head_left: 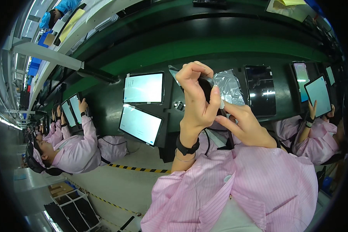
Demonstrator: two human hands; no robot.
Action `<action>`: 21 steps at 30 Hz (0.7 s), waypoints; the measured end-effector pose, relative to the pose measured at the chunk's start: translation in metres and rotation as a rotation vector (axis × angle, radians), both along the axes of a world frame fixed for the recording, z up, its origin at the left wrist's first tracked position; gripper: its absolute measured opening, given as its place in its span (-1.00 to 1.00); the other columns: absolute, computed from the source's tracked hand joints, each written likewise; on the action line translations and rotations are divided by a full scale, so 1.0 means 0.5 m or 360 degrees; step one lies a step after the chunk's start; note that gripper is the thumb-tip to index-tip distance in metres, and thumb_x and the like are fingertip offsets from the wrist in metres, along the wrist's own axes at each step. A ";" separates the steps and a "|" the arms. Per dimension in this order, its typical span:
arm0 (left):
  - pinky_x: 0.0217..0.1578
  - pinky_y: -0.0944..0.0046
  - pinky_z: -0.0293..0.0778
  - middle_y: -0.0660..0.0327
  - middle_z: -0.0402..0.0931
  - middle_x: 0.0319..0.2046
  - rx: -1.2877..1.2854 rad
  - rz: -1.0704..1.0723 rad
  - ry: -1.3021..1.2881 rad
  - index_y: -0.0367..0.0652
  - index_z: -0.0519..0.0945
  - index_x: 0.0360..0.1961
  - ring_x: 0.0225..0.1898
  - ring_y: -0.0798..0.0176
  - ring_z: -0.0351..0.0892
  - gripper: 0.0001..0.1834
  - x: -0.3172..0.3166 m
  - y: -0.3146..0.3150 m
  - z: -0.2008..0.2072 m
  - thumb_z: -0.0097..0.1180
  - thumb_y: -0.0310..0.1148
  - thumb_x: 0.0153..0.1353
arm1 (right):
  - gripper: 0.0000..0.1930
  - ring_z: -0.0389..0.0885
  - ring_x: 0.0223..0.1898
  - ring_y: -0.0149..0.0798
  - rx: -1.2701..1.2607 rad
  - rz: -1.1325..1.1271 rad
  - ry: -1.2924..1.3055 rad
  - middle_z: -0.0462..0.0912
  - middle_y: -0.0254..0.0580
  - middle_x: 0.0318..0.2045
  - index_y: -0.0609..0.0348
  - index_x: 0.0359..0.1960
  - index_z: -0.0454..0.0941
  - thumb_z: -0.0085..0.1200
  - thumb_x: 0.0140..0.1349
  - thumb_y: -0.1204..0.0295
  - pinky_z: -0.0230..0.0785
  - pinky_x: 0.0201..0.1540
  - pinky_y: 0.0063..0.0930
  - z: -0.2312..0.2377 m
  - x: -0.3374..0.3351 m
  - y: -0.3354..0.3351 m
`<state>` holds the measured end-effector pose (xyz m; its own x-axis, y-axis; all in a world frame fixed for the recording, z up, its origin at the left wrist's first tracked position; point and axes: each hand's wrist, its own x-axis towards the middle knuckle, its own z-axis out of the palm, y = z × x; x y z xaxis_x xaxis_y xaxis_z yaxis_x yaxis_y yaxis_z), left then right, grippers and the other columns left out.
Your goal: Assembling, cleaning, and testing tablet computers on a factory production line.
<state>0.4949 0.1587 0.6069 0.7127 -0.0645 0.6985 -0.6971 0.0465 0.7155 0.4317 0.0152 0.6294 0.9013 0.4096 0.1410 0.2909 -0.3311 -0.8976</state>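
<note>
Just left of the crinkled silver wrap (227, 83), the left hand (197, 94) is holding a dark object (205, 88) in curled fingers, likely needing steadiness while the right hand (249, 123) is hovering below, its pinch impossible to tell.

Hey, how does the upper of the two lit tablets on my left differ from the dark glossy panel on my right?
The upper lit tablet shows a bright, whitish screen; the dark glossy panel is black apart from reflections. The tablet lies with its long side across your view, while the panel's long side points away from you. Both are rectangular and lie on the dark bench.
</note>
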 end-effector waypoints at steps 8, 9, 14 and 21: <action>-0.24 0.24 0.26 0.03 0.24 -0.32 -0.0033 -0.0020 -0.0007 -0.24 0.02 -0.03 -0.32 0.26 0.26 -0.46 -0.009 0.000 0.004 -0.08 -0.61 -0.07 | -0.46 0.47 -0.63 -0.22 0.0057 0.0007 -0.0041 0.51 -0.09 -0.57 0.22 0.22 0.30 0.12 0.18 0.50 0.28 -0.54 -0.41 -0.014 -0.006 0.002; -0.24 0.24 0.26 0.03 0.24 -0.32 -0.0032 -0.0023 -0.0009 -0.24 0.02 -0.03 -0.32 0.26 0.26 -0.46 -0.008 -0.001 0.003 -0.08 -0.61 -0.07 | -0.46 0.47 -0.64 -0.23 0.0065 0.0006 -0.0053 0.51 -0.10 -0.57 0.22 0.23 0.30 0.12 0.18 0.50 0.28 -0.54 -0.41 -0.016 -0.006 0.001; -0.25 0.24 0.25 0.02 0.23 -0.30 -0.0037 0.0001 -0.0025 -0.22 0.03 -0.04 -0.32 0.27 0.26 -0.47 -0.007 -0.002 -0.009 -0.08 -0.61 -0.07 | -0.46 0.46 -0.64 -0.25 0.0055 0.0020 -0.0059 0.50 -0.12 -0.58 0.21 0.23 0.30 0.11 0.19 0.49 0.28 -0.55 -0.42 -0.018 -0.005 -0.001; -0.23 0.24 0.24 0.03 0.24 -0.31 -0.0064 0.0004 -0.0008 -0.22 0.03 -0.04 -0.32 0.27 0.26 -0.48 0.003 -0.005 -0.006 -0.09 -0.60 -0.04 | -0.46 0.48 -0.62 -0.22 0.0041 0.0032 0.0021 0.51 -0.10 -0.57 0.20 0.24 0.29 0.09 0.19 0.49 0.30 -0.53 -0.40 -0.012 0.007 -0.004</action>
<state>0.4964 0.1562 0.6038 0.7092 -0.0348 0.7042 -0.7009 0.0732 0.7095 0.4352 0.0129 0.6234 0.8947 0.4243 0.1399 0.2855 -0.3021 -0.9095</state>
